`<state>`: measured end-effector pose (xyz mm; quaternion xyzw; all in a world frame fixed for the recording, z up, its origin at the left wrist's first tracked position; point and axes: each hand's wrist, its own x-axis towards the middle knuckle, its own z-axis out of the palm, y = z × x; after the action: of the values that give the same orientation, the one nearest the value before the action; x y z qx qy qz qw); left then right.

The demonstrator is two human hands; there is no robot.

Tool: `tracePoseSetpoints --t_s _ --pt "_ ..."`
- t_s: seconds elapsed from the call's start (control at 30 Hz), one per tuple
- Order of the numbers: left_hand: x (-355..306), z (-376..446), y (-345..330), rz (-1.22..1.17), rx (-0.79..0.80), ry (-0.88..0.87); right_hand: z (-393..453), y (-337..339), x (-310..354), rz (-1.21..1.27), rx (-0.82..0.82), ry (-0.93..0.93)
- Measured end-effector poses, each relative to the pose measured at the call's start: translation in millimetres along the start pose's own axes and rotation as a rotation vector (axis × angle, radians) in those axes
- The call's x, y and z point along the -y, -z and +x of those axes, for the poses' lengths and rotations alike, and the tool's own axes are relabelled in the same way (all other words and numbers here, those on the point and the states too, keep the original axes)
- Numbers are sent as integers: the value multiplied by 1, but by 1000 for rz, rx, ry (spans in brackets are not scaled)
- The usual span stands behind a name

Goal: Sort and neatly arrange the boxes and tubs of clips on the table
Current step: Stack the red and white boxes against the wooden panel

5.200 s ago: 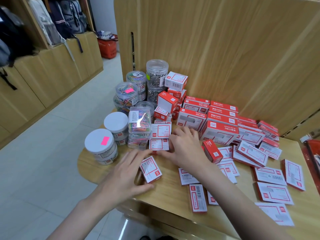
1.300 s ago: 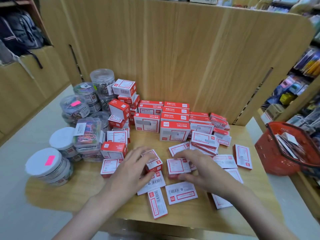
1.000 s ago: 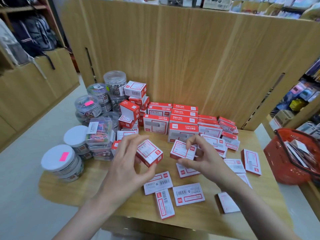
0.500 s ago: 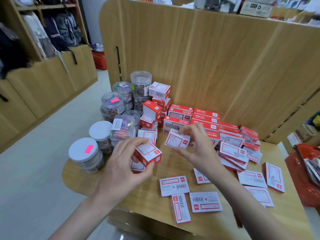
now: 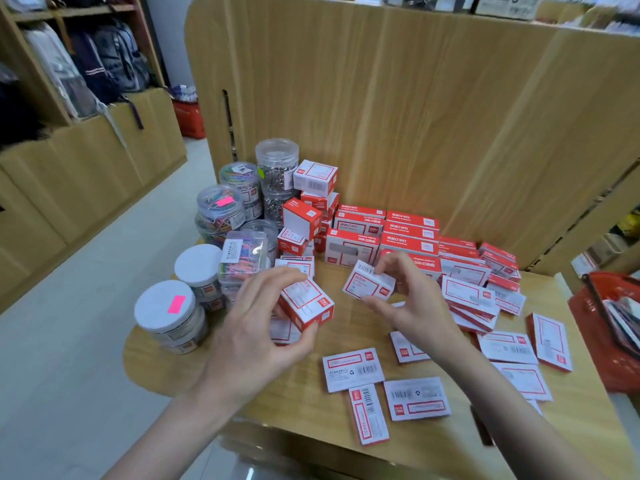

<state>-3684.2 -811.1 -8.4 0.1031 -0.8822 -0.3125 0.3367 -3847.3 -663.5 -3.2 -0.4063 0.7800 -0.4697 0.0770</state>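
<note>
Your left grip (image 5: 263,317) pinches a red-and-white box (image 5: 306,304) above the bench (image 5: 433,445) centre, your right grip (image 5: 403,296) pinches a second box (image 5: 369,285) beside it, tubs (image 5: 166,315) lining the left edge.

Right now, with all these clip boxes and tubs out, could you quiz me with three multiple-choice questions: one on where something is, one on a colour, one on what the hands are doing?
1. Where do the white-lidded tubs stand on the table?
A. left edge
B. right edge
C. centre

2. What colour is the sticker on the nearest tub's lid?
A. green
B. pink
C. blue

3. What are the hands doing?
A. both lie flat
B. each holds a small box
C. both lift one tub

Answers: 1 A, they stand left of the boxes. 2 B, it is bright pink. 3 B, the left hand grips one red-and-white box, the right hand another.
</note>
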Motion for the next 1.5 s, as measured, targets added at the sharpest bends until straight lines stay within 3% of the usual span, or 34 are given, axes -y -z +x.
tracePoseSetpoints --t_s 0.17,0.4,0.5,0.7,0.8,0.93,1.17,1.3,1.43,1.5 --pt "-8 9 -10 36 -24 -13 -1 24 -1 130 -52 -66" --pt "-3 -1 -9 71 -170 37 22 4 21 575 91 -345" --pt "1 -8 -5 112 -224 49 38 -14 32 671 169 -359" --pt "11 -24 8 144 -268 118 60 -49 38 497 255 -249" --pt "13 -30 11 138 -263 139 63 -61 30 155 181 -130" --pt "13 -30 14 116 -237 171 63 -61 28 16 95 -64" --pt "7 -19 10 141 -219 89 43 -40 42 74 218 141" --pt "5 -7 -2 131 -204 67 29 -36 48 298 415 73" --pt "18 -10 -11 209 -121 -31 30 -45 46 191 406 73" --pt "28 -18 -11 275 -101 -111 29 -47 45 266 398 23"
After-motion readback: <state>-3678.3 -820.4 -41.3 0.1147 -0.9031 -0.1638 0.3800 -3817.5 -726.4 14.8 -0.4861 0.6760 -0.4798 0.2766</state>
